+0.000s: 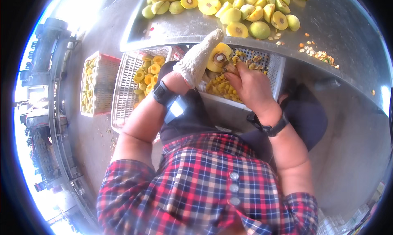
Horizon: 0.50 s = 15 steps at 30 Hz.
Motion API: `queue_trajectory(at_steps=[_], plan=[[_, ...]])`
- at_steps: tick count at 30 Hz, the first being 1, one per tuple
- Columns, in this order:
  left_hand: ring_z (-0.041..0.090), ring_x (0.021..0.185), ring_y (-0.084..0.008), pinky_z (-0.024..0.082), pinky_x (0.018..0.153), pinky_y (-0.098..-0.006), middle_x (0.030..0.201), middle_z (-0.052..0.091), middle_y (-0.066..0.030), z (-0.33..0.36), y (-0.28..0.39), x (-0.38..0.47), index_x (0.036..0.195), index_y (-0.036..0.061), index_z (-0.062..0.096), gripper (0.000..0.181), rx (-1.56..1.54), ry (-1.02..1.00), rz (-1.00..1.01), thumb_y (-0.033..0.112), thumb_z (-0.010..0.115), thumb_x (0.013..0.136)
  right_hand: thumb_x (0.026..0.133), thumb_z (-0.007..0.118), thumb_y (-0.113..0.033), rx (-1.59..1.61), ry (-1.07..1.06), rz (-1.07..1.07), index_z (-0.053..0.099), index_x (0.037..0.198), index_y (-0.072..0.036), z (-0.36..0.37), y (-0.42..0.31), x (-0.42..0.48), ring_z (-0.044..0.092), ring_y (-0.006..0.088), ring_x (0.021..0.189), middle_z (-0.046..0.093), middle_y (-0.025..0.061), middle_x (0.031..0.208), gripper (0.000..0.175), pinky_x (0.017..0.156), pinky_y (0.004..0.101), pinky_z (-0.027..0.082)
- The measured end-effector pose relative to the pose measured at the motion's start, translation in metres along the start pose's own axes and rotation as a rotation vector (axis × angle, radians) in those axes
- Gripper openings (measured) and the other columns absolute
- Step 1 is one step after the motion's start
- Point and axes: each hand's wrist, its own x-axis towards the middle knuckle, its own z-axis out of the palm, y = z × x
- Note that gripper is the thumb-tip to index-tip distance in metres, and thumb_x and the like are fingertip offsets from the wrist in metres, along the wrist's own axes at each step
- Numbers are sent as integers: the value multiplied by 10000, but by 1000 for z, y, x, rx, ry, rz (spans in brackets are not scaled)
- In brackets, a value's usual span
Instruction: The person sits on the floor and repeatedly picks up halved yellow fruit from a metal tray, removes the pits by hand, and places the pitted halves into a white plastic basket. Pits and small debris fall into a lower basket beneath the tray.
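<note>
My left hand point(199, 59) wears a white knit glove and holds a halved yellow peach point(214, 64), its cut face towards me. A pale kernel shows inside the split brown pit at the peach's centre. My bare right hand point(253, 84) pinches a small brown tool point(231, 68) against the lower right of the cut face; the fingers hide most of it. Below both hands stands a white perforated crate point(278, 72) with yellow peach scraps point(224, 89) and pieces of pit in it.
A metal table point(187, 26) ahead bears many whole and halved peaches point(231, 16), with pale kernels point(311, 52) towards the right. On my left, a white crate point(122, 93) holds hollowed peach halves point(149, 73). Another filled crate point(103, 84) stands beyond it on the floor.
</note>
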Motion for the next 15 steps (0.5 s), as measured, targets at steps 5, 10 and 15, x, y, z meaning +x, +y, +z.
queue_trajectory(at_steps=[5,10,15], plan=[[613,772,-76,461,472,-197,968,639,-10,-9,1,1,1266,65,534,590,191,-66,52,547,508,927,898,617,-302,-58,-68,-6,540,860,-30,5,7,1,607,398,635,617,181,667,285,543,465,464],[641,721,-134,509,510,-214,970,649,-78,-19,22,3,1277,34,513,582,218,-173,-108,513,500,946,921,591,-303,43,-14,-15,543,868,-27,15,9,-1,604,374,611,611,204,686,284,535,448,462],[622,682,-140,495,525,-241,954,632,-99,-24,6,-4,1217,40,527,422,160,-228,133,391,489,985,972,514,-373,689,-97,346,526,823,-53,19,-2,4,471,186,468,492,71,559,353,422,324,365]])
